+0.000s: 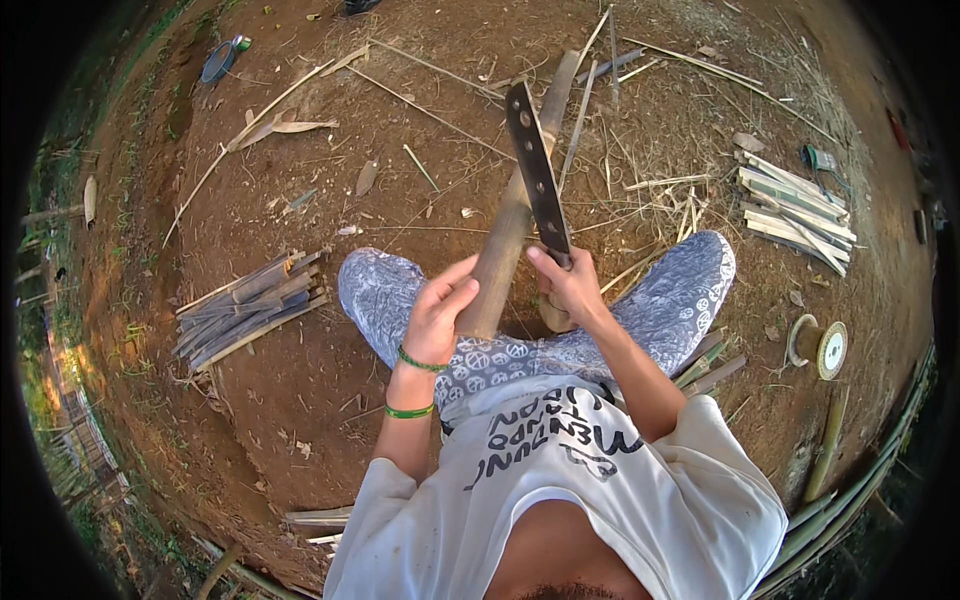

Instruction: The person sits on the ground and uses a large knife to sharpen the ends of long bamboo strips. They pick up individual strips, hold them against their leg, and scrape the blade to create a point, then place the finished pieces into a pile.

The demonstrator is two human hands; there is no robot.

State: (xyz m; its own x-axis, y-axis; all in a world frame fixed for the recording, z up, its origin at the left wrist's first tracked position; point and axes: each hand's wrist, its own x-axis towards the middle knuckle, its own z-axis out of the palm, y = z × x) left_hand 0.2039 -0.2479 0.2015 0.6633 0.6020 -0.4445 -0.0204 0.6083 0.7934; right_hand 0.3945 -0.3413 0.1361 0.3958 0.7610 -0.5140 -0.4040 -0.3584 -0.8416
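A long, brownish piece of bamboo slants away from my lap, its near end by my thighs and its far end over the ground ahead. My left hand is closed on its near end from the left side, thumb on top. In my right hand is a machete with a dark blade and a row of holes, pointing up and forward. The blade passes over the bamboo's right edge; whether they touch I cannot tell. Below the right fist shows a pale, rounded end, apparently of the handle.
Bundles of split bamboo strips lie on the dirt at left and right. A spool stands at the right. Thin strips are scattered ahead, and green bamboo poles lie along the lower right.
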